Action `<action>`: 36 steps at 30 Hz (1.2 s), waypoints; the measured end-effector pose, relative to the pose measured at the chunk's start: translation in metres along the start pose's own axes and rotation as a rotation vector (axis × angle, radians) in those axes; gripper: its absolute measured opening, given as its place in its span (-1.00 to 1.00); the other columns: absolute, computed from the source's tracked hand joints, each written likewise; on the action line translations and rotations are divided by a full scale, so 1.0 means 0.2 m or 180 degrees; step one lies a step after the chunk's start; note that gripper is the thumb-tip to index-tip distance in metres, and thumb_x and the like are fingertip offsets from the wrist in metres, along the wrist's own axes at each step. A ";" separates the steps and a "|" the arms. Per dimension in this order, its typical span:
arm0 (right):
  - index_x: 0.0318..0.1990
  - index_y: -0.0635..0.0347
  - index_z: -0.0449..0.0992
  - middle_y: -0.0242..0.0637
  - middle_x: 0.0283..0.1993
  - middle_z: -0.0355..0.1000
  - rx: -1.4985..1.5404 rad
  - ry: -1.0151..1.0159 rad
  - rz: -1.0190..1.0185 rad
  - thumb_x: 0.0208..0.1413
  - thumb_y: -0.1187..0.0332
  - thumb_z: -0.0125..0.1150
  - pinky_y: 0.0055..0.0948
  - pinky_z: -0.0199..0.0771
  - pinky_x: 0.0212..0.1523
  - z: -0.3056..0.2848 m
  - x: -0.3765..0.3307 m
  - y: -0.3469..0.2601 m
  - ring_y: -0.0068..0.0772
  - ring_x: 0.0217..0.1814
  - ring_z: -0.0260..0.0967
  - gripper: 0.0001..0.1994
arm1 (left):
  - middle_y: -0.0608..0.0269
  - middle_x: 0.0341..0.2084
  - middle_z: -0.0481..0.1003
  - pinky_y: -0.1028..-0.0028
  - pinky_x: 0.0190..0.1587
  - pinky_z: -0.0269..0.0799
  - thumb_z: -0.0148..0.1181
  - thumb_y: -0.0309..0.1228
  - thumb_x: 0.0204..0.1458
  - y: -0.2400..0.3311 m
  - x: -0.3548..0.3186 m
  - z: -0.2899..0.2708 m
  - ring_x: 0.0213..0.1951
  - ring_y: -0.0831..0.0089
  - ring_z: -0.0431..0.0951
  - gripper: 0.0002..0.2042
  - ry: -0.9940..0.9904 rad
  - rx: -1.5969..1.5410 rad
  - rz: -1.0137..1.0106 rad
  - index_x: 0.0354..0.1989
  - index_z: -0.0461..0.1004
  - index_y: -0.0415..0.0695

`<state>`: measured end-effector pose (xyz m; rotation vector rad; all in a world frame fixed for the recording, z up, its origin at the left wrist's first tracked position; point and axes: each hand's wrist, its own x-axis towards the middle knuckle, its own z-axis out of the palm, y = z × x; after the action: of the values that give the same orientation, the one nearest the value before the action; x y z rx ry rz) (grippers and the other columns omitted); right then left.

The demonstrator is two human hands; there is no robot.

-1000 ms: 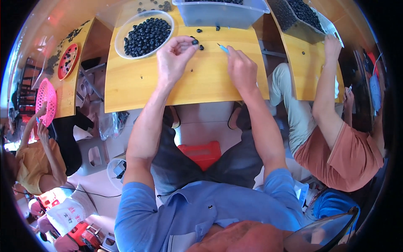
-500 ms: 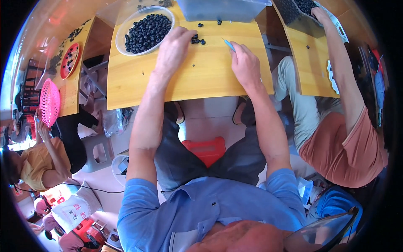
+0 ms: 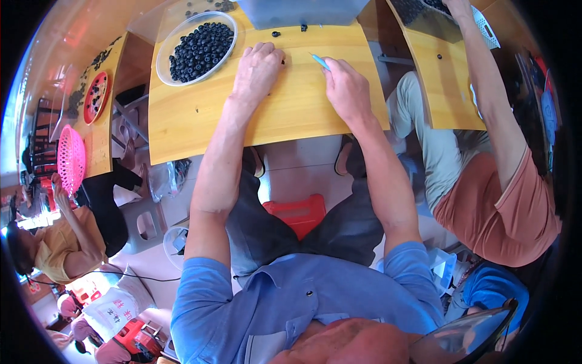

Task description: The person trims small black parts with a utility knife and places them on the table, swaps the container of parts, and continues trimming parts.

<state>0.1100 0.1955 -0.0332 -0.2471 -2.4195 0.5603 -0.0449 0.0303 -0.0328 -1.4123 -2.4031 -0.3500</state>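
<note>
My left hand point(image 3: 257, 73) is closed low over the table, its fingers curled. A dark round bead point(image 3: 282, 61) shows at its fingertips; anything further inside the hand is hidden. In my right hand point(image 3: 350, 94) is a slim light-blue tool point(image 3: 321, 62) with a thin pointed tip, aimed up and left toward my left hand. The hands are apart. Beyond my left hand stands a round clear tub point(image 3: 162, 74) full of dark beads point(image 3: 203, 51), some with pale holes. Two loose dark pieces, one bead point(image 3: 276, 34) and another point(image 3: 304, 28), lie farther back.
A translucent bin point(image 3: 303, 13) stands at the table's back edge. To the right, a co-worker's arm point(image 3: 490, 85) reaches into a bin over a neighbouring table point(image 3: 445, 91). At left, another person holds a pink basket point(image 3: 71, 159) near a red tray point(image 3: 104, 91).
My left hand has closed over the spot where several loose beads lay, and only one shows now. The tool stays in my right hand. The whole view has shifted slightly.
</note>
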 end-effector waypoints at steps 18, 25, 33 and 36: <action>-0.06 0.23 0.57 -0.14 -0.25 0.55 0.0006 -0.0206 -0.0137 0.21 0.45 0.26 -0.06 0.54 -0.29 0.03 -0.01 -0.05 0.03 -0.26 0.56 -0.83 | -0.05 -0.36 0.67 0.16 -0.09 0.59 0.33 -0.41 0.04 0.00 -0.02 0.00 -0.24 0.03 0.70 -0.84 -0.0451 -0.1324 -0.1039 -0.27 0.66 -0.23; -0.06 0.23 0.57 -0.13 -0.24 0.56 0.0042 -0.0305 -0.0113 0.20 0.46 0.26 -0.04 0.54 -0.26 0.05 0.00 -0.07 0.04 -0.26 0.56 -0.82 | 0.01 -0.37 0.69 0.23 -0.10 0.61 0.39 -0.29 -0.03 -0.05 -0.01 0.01 -0.25 0.12 0.72 -0.75 -0.0568 -0.1304 -0.1109 -0.27 0.68 -0.23; -0.05 0.21 0.58 -0.21 -0.28 0.55 0.0072 0.0039 -0.0331 0.16 0.47 0.30 -0.14 0.56 -0.31 0.04 0.00 -0.08 -0.08 -0.27 0.57 -0.80 | 0.20 -0.43 0.69 0.42 -0.17 0.61 0.42 -0.33 -0.01 0.05 -0.04 -0.08 -0.36 0.44 0.70 -0.74 -0.0409 -0.2606 -0.1578 -0.22 0.67 -0.24; -0.05 0.19 0.59 -0.24 -0.29 0.56 0.0003 0.0140 -0.0465 0.14 0.49 0.33 -0.20 0.56 -0.34 0.03 -0.01 -0.08 -0.12 -0.30 0.57 -0.78 | 0.29 -0.45 0.67 0.53 -0.22 0.57 0.45 -0.33 0.01 0.08 -0.07 -0.09 -0.38 0.63 0.62 -0.71 -0.0075 -0.2930 -0.1653 -0.18 0.66 -0.28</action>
<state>0.1061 0.1795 -0.0319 -0.0805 -2.3714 0.4852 -0.0218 0.0203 -0.0213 -0.9948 -2.7129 -1.7376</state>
